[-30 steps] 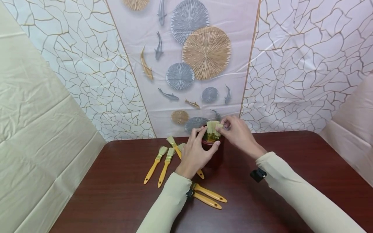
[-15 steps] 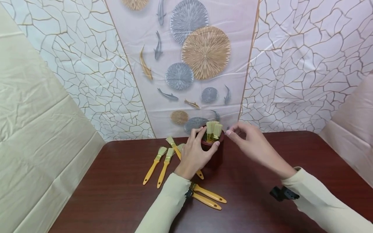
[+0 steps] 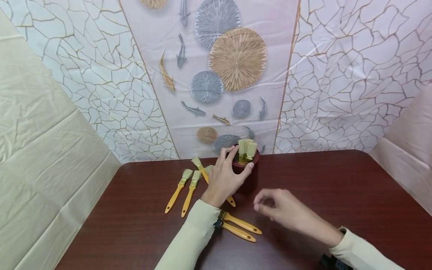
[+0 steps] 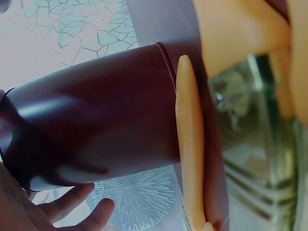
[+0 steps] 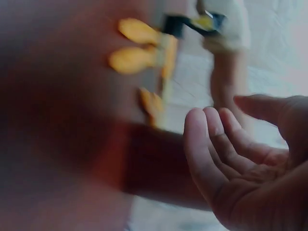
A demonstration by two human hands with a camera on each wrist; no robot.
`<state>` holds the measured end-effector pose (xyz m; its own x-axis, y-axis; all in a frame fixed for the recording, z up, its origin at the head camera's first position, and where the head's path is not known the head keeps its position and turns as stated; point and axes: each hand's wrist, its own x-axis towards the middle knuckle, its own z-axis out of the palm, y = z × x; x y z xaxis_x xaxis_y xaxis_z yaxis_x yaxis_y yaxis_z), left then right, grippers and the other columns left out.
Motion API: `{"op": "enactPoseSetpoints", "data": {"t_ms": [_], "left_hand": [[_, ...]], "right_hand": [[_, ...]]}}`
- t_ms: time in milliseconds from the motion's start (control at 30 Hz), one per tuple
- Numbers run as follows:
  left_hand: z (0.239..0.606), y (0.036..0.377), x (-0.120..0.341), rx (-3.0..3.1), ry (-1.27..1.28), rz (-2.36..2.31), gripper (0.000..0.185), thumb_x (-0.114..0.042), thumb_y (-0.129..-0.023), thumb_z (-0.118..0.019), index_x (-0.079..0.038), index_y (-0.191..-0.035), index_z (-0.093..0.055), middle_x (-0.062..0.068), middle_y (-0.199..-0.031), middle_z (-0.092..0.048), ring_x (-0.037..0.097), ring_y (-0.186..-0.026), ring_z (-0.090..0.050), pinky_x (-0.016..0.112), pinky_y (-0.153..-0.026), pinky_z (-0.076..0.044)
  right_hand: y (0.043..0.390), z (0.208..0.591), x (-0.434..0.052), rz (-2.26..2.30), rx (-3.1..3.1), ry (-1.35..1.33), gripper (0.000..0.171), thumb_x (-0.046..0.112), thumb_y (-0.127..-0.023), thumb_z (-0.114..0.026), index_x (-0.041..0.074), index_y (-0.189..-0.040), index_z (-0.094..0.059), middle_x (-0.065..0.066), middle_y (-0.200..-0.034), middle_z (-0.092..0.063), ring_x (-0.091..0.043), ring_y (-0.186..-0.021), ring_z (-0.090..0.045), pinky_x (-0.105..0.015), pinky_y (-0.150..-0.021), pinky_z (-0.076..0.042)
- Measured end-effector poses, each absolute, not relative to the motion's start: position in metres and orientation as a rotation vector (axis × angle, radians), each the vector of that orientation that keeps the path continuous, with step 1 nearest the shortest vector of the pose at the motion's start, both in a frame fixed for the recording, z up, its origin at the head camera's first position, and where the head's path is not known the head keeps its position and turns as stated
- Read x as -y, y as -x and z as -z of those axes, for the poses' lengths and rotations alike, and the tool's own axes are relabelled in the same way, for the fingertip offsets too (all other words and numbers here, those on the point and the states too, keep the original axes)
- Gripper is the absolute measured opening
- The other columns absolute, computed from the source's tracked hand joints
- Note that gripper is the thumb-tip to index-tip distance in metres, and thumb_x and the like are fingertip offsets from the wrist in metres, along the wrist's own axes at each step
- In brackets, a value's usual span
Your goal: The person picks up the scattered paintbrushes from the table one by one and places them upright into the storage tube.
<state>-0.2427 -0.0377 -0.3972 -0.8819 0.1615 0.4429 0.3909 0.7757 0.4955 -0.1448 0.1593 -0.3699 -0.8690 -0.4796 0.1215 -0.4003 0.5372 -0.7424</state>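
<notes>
A dark red cylindrical cup [image 3: 257, 159] stands near the table's back edge, holding a few paintbrushes [image 3: 251, 150] with their pale bristles up. My left hand [image 3: 225, 179] grips the cup around its rim; in the left wrist view its fingers show at the top end of the cup [image 4: 96, 120]. My right hand [image 3: 285, 208] hovers over the table in front of the cup. Its fingers are loosely bent with nothing between them, as the right wrist view of the hand [image 5: 250, 163] confirms. The brush handles inside the cup are hidden.
Two yellow-handled paintbrushes [image 3: 174, 197] [image 3: 190, 198] lie to the left. Another brush [image 3: 201, 169] lies partly under the left hand. Two more handles [image 3: 243, 223] [image 3: 239, 231] stick out beside the left wrist. A patterned cloth [image 3: 216, 93] hangs behind the table [image 3: 320, 180].
My right hand has let go of a brush in the cup, drawn back to the right, then come down toward the table's front. The left hand stays on the cup.
</notes>
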Motion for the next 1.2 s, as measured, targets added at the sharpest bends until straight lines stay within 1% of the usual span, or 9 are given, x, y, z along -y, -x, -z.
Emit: {"op": "enactPoseSetpoints", "data": {"t_ms": [67, 167, 300, 400, 567, 667, 900, 1000, 1200], "left_hand": [[0.398, 0.242, 0.038, 2.596, 0.422, 0.847, 0.081, -0.076, -0.096, -0.052, -0.029, -0.162, -0.045, -0.005, -0.153, -0.046, 0.017, -0.086, -0.056, 0.03, -0.056, -0.039], [0.398, 0.242, 0.038, 2.602, 0.426, 0.856, 0.082, -0.076, -0.096, -0.052, -0.03, -0.162, -0.044, -0.005, -0.153, -0.046, 0.017, -0.081, -0.054, 0.03, -0.056, -0.039], [0.399, 0.242, 0.039, 2.594, 0.422, 0.877, 0.081, -0.076, -0.096, -0.053, -0.03, -0.162, -0.045, -0.005, -0.153, -0.046, 0.016, -0.076, -0.051, 0.03, -0.055, -0.04], [0.399, 0.242, 0.041, 2.591, 0.416, 0.876, 0.081, -0.075, -0.096, -0.053, -0.029, -0.162, -0.045, -0.005, -0.153, -0.046, 0.016, -0.074, -0.051, 0.031, -0.053, -0.04], [0.399, 0.242, 0.042, 2.593, 0.41, 0.879, 0.081, -0.076, -0.096, -0.053, -0.029, -0.162, -0.046, -0.005, -0.154, -0.046, 0.016, -0.075, -0.051, 0.03, -0.052, -0.04], [0.4, 0.242, 0.042, 2.591, 0.41, 0.883, 0.082, -0.076, -0.096, -0.053, -0.028, -0.162, -0.046, -0.005, -0.154, -0.046, 0.016, -0.077, -0.052, 0.03, -0.052, -0.04], [0.399, 0.241, 0.04, 2.583, 0.419, 0.868, 0.082, -0.076, -0.096, -0.053, -0.028, -0.161, -0.046, -0.004, -0.153, -0.047, 0.016, -0.076, -0.051, 0.03, -0.05, -0.039], [0.398, 0.242, 0.039, 2.581, 0.428, 0.859, 0.082, -0.076, -0.096, -0.053, -0.028, -0.161, -0.046, -0.003, -0.153, -0.047, 0.016, -0.074, -0.051, 0.031, -0.049, -0.039], [0.396, 0.243, 0.038, 2.585, 0.423, 0.865, 0.081, -0.075, -0.096, -0.055, -0.028, -0.161, -0.046, -0.004, -0.152, -0.047, 0.017, -0.081, -0.055, 0.03, -0.051, -0.039]], "right_hand": [[0.143, 0.384, -0.156, 1.214, -2.634, 0.799, 0.001, 0.015, -0.097, -0.074, 0.014, -0.097, -0.073, 0.007, -0.082, -0.07, -0.003, -0.067, -0.061, -0.026, -0.061, -0.053], [0.141, 0.4, -0.151, 1.144, -2.629, 0.81, 0.005, 0.017, -0.095, -0.076, 0.015, -0.097, -0.071, 0.012, -0.081, -0.067, 0.0, -0.067, -0.059, -0.025, -0.064, -0.05], [0.143, 0.411, -0.145, 1.056, -2.621, 0.746, 0.016, 0.021, -0.093, -0.081, 0.012, -0.101, -0.07, 0.01, -0.082, -0.064, -0.002, -0.061, -0.056, -0.027, -0.063, -0.048], [0.146, 0.414, -0.139, 0.991, -2.617, 0.705, 0.018, 0.02, -0.092, -0.082, 0.01, -0.101, -0.071, 0.009, -0.08, -0.064, -0.005, -0.063, -0.055, -0.029, -0.064, -0.048], [0.149, 0.417, -0.13, 0.92, -2.633, 0.692, 0.012, 0.016, -0.091, -0.083, 0.013, -0.089, -0.071, 0.009, -0.069, -0.061, -0.009, -0.06, -0.054, -0.03, -0.059, -0.046], [0.148, 0.417, -0.128, 0.888, -2.659, 0.701, 0.016, 0.014, -0.091, -0.083, 0.016, -0.082, -0.069, 0.01, -0.066, -0.059, -0.009, -0.057, -0.052, -0.029, -0.056, -0.044], [0.142, 0.414, -0.147, 0.807, -2.689, 0.709, 0.021, 0.014, -0.09, -0.083, 0.02, -0.077, -0.067, 0.011, -0.06, -0.051, -0.005, -0.053, -0.046, -0.026, -0.052, -0.039], [0.141, 0.412, -0.159, 0.775, -2.686, 0.668, 0.022, 0.016, -0.09, -0.084, 0.021, -0.078, -0.066, 0.011, -0.06, -0.052, -0.005, -0.053, -0.047, -0.026, -0.053, -0.039], [0.139, 0.407, -0.182, 0.71, -2.68, 0.604, 0.022, 0.016, -0.09, -0.084, 0.022, -0.08, -0.065, 0.009, -0.064, -0.055, -0.007, -0.056, -0.05, -0.027, -0.056, -0.042]]}}
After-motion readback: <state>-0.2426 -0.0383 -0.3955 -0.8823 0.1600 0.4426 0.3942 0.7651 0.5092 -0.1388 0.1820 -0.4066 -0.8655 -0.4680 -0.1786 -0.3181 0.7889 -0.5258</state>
